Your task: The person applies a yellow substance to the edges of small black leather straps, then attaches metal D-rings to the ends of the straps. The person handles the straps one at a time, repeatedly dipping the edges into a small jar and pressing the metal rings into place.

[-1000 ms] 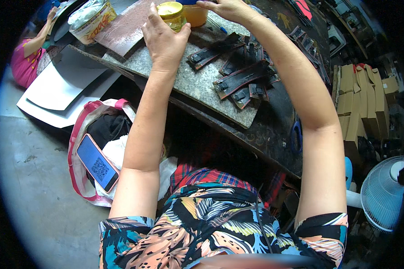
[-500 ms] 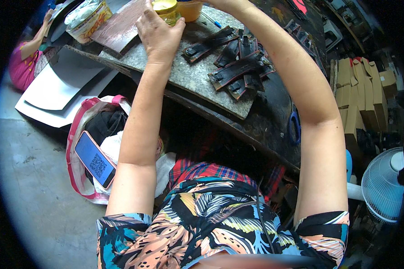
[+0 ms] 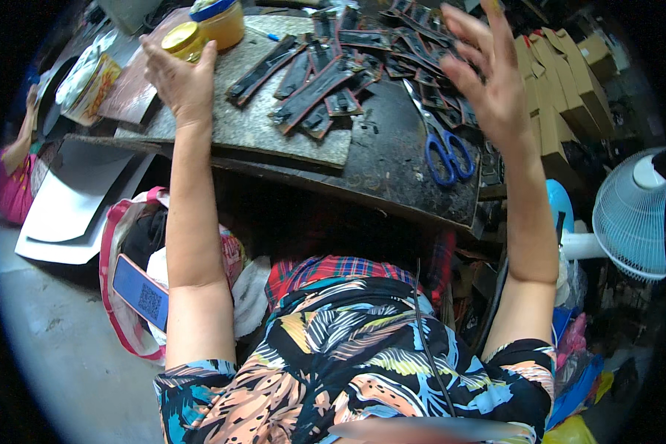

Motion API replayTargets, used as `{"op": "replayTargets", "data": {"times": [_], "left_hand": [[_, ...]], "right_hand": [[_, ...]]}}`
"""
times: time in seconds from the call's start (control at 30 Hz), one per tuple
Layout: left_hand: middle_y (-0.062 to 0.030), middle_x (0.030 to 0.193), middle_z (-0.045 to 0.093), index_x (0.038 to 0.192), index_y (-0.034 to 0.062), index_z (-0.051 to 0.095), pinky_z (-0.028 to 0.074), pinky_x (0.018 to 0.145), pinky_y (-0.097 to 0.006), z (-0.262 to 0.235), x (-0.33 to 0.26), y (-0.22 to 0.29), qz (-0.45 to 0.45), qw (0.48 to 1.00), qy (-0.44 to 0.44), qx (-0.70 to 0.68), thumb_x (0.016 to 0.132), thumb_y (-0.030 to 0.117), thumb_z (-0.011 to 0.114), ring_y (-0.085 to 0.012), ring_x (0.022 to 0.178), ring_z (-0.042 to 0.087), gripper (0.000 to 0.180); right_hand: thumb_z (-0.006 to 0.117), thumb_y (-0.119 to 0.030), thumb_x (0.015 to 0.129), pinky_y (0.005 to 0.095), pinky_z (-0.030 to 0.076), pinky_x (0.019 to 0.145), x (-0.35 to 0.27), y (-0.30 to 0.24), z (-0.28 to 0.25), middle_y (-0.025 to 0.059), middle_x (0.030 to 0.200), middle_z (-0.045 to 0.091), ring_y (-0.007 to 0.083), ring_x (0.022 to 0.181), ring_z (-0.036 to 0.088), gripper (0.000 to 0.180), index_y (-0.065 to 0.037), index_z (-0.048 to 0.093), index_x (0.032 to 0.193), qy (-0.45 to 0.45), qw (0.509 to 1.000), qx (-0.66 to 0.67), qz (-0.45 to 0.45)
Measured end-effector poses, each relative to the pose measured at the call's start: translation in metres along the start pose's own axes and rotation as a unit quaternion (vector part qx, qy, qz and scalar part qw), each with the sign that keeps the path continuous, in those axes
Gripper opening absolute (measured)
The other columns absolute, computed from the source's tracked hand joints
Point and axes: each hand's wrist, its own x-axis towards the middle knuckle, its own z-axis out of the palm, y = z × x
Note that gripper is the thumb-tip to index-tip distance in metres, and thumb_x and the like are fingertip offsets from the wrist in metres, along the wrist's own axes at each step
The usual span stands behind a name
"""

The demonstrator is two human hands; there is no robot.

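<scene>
My left hand (image 3: pixel 180 87) is curled round a small yellow-lidded jar (image 3: pixel 188 50), thumb on its right side and fingers on its left. The jar is at the far left part of a grey speckled board (image 3: pixel 237 137). Right behind it stands a tub of amber-yellow stuff with a blue lid (image 3: pixel 222 26). My right hand (image 3: pixel 492 81) is raised at the table's right side, fingers spread, with nothing seen in it. Below and left of that hand lie blue-handled scissors (image 3: pixel 450 154). Several black strips with red edges (image 3: pixel 314 89) are heaped on the board.
More black strips (image 3: pixel 414 44) lie on the dark table (image 3: pixel 392 166). At right are cardboard boxes (image 3: pixel 562 89) and a white fan (image 3: pixel 629 214). A pink-trimmed bag (image 3: pixel 111 296) holds a phone (image 3: pixel 140 292). Another person (image 3: pixel 15 185) is at far left.
The view has shifted, so the table's things sit further left and more shows at the back. My right hand has come back toward the right with fingers spread. My left hand stays at the jar.
</scene>
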Motion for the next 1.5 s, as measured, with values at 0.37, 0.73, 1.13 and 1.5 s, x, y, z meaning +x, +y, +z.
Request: {"op": "replayTargets", "data": {"times": [0.37,0.73,1.13,1.5], "left_hand": [[-0.0295,0.144,0.037,0.149,-0.0021,0.024,0.026,0.113,-0.055,-0.002,0.002,0.004,0.090,0.992,0.067,0.049,0.081,0.039,0.075,-0.0439,0.137,0.034,0.094],[-0.0269,0.151,0.033,0.151,0.0016,0.027,0.022,0.115,-0.057,-0.030,0.000,0.028,0.119,0.987,0.109,0.015,0.084,0.035,0.071,-0.0449,0.141,0.028,0.087],[-0.0189,0.143,0.044,0.140,0.0045,0.044,0.029,0.114,-0.051,-0.069,-0.064,0.134,0.190,0.973,0.007,-0.133,0.093,0.034,0.063,-0.0395,0.137,0.036,0.059],[-0.0210,0.141,0.045,0.141,0.0032,0.040,0.031,0.112,-0.052,-0.052,-0.084,0.145,0.154,0.970,-0.022,-0.186,0.086,0.022,0.071,-0.0424,0.134,0.040,0.067]], "right_hand": [[0.074,-0.034,0.085,0.0544,0.028,0.116,-0.171,-0.012,0.016,0.0170,0.143,0.051,0.0402,0.134,0.046,0.081,-0.010,0.035,0.153,-0.065,0.970,-0.222,0.076],[0.068,-0.014,0.087,0.0566,0.030,0.114,-0.176,-0.009,0.025,0.0155,0.137,0.056,0.0347,0.126,0.054,0.069,-0.010,0.039,0.150,-0.003,0.969,-0.226,0.104],[0.072,-0.013,0.082,0.0556,0.034,0.112,-0.179,-0.009,0.025,0.0148,0.130,0.061,0.0330,0.121,0.057,0.064,-0.009,0.051,0.141,0.032,0.966,-0.233,0.104],[0.072,-0.012,0.082,0.0548,0.034,0.111,-0.178,-0.012,0.022,0.0118,0.130,0.063,0.0295,0.118,0.060,0.051,-0.009,0.060,0.131,0.020,0.967,-0.224,0.122]]}}
